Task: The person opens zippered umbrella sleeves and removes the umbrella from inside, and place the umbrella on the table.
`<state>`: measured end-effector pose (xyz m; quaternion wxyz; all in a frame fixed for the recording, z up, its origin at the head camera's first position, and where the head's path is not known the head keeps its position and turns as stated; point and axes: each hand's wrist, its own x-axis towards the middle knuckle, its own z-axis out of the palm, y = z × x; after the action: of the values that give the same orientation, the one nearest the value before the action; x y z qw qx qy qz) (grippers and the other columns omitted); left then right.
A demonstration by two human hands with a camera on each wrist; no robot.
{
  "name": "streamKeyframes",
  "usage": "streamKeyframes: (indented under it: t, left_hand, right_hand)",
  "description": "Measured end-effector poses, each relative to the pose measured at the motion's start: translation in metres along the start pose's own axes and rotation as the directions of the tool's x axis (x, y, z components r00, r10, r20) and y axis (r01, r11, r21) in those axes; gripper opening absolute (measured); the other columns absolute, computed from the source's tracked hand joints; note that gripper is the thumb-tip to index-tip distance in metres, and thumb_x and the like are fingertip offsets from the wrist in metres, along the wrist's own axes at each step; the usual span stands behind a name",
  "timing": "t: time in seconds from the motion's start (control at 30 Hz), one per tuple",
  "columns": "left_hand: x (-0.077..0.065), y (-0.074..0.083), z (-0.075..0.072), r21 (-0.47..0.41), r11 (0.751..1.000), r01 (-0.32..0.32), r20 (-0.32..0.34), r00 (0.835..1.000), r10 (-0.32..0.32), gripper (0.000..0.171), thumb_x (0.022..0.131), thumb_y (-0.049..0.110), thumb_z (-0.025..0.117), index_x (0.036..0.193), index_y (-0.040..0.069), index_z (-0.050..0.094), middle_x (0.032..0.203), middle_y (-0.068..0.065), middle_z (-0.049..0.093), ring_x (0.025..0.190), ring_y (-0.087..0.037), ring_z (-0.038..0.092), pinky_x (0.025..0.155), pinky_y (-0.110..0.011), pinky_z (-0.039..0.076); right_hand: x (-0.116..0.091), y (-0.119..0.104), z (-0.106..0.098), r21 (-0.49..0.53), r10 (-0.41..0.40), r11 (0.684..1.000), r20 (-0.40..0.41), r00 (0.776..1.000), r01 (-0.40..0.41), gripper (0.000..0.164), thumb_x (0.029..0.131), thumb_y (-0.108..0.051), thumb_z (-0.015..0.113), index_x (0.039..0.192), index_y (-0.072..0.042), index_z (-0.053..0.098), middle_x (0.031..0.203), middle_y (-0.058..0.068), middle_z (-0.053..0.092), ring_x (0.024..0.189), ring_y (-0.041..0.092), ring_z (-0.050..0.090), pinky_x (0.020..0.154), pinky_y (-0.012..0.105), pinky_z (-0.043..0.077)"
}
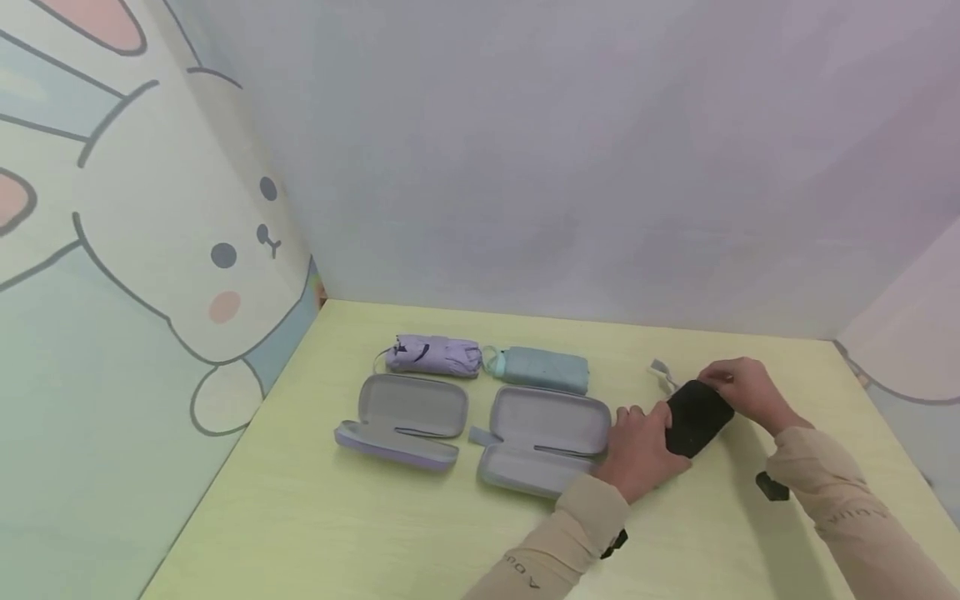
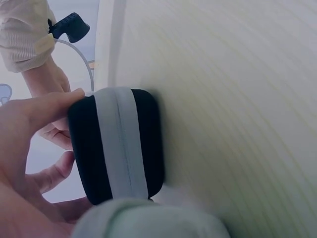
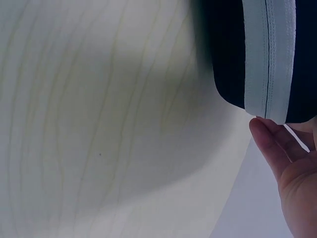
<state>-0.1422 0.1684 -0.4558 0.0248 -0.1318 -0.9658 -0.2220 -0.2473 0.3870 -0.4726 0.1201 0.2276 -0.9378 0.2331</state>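
A black zip case (image 1: 696, 417) with a pale grey zip band stands tilted at the right of the table. My left hand (image 1: 643, 450) grips its near left side, thumb and fingers around it. At the far end, my right hand (image 1: 750, 393) has its fingertips at the zip. The right wrist view shows the thumb and fingers (image 3: 270, 144) pinched at the end of the grey zip band (image 3: 268, 64); the zip pull itself is hidden. The case looks closed along the seam in the left wrist view.
Two open hard cases, a lilac one (image 1: 412, 408) and a grey-blue one (image 1: 551, 421), lie left of the hands. Behind them are a folded lilac umbrella (image 1: 435, 356) and a folded teal umbrella (image 1: 546, 370). A grey strap (image 1: 662, 368) lies behind the black case.
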Motion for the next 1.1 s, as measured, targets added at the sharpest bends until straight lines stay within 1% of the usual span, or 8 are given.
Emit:
streamKeyframes:
  t: [0.17,0.4,0.47,0.57,0.63,0.8,0.9,1.1]
  left_hand:
    - [0.000,0.002,0.001,-0.001,1.000,0.005,-0.008,1.000,-0.005,0.043,0.067,0.050,0.079,0.095,0.027,0.055,0.077,0.008,0.051,0.075,-0.008,0.042,0.056,-0.021,0.031]
    - [0.000,0.005,0.002,-0.028,1.000,0.005,-0.009,1.000,-0.005,0.042,0.068,0.048,0.079,0.095,0.026,0.055,0.077,0.008,0.051,0.075,-0.007,0.042,0.055,-0.021,0.030]
    - [0.000,0.005,0.003,-0.031,0.999,0.009,-0.009,1.000,-0.009,0.042,0.068,0.048,0.079,0.095,0.026,0.056,0.077,0.008,0.051,0.075,-0.007,0.042,0.056,-0.021,0.031]
    - [0.000,0.006,0.003,-0.034,0.999,0.011,-0.008,1.000,-0.011,0.042,0.068,0.048,0.078,0.096,0.027,0.056,0.077,0.008,0.051,0.075,-0.007,0.042,0.056,-0.021,0.031]
    - [0.000,0.006,0.003,-0.036,0.999,0.008,-0.009,1.000,-0.008,0.041,0.068,0.048,0.078,0.096,0.026,0.056,0.077,0.008,0.051,0.075,-0.007,0.042,0.056,-0.021,0.031]
    - [-0.001,0.005,0.001,-0.014,1.000,0.011,-0.016,1.000,-0.011,0.042,0.068,0.049,0.078,0.095,0.026,0.056,0.076,0.007,0.052,0.076,-0.008,0.043,0.055,-0.021,0.031]
    - [-0.001,0.003,0.000,0.013,1.000,0.024,-0.020,1.000,-0.023,0.041,0.068,0.049,0.078,0.093,0.026,0.055,0.076,0.007,0.052,0.076,-0.008,0.044,0.055,-0.022,0.031]
    - [-0.001,0.004,0.001,0.028,1.000,0.014,-0.016,1.000,-0.013,0.039,0.069,0.052,0.077,0.089,0.026,0.055,0.076,0.007,0.050,0.077,-0.008,0.044,0.054,-0.023,0.032]
  right_hand:
    - [-0.005,0.003,-0.003,0.019,0.019,1.000,0.001,1.000,-0.019,0.015,0.078,0.005,0.069,0.076,-0.009,0.073,0.074,0.006,0.069,0.070,0.021,0.065,0.060,0.032,0.048]
    - [-0.010,0.006,-0.006,0.044,0.071,0.996,0.006,0.997,-0.071,0.016,0.077,0.006,0.069,0.076,-0.010,0.073,0.075,0.004,0.069,0.069,0.003,0.060,0.058,0.026,0.048]
    - [-0.011,0.007,-0.006,0.042,0.079,0.996,0.013,0.997,-0.080,0.016,0.078,0.006,0.068,0.077,-0.009,0.073,0.075,0.004,0.070,0.069,0.003,0.060,0.058,0.025,0.048]
    - [-0.013,0.007,-0.007,0.047,0.093,0.994,0.021,0.995,-0.094,0.013,0.079,0.005,0.067,0.079,-0.007,0.073,0.076,0.006,0.070,0.069,0.008,0.061,0.058,0.024,0.047]
    - [-0.014,0.008,-0.008,0.049,0.105,0.993,0.022,0.994,-0.106,0.012,0.078,0.005,0.068,0.079,-0.006,0.073,0.077,0.007,0.069,0.069,0.009,0.061,0.058,0.023,0.045]
    - [-0.012,0.006,-0.005,0.086,0.123,0.988,0.032,0.992,-0.126,0.011,0.081,0.003,0.067,0.081,-0.006,0.074,0.078,0.006,0.070,0.072,0.003,0.058,0.062,0.019,0.042]
    - [-0.006,0.004,-0.002,0.119,0.139,0.982,0.065,0.988,-0.146,0.010,0.084,0.000,0.065,0.084,-0.005,0.074,0.080,0.006,0.070,0.075,0.003,0.058,0.064,0.019,0.042]
    - [-0.002,0.005,-0.001,0.145,0.182,0.970,0.098,0.978,-0.195,0.009,0.085,-0.001,0.065,0.086,-0.004,0.074,0.084,0.009,0.070,0.076,0.000,0.058,0.064,0.019,0.044]
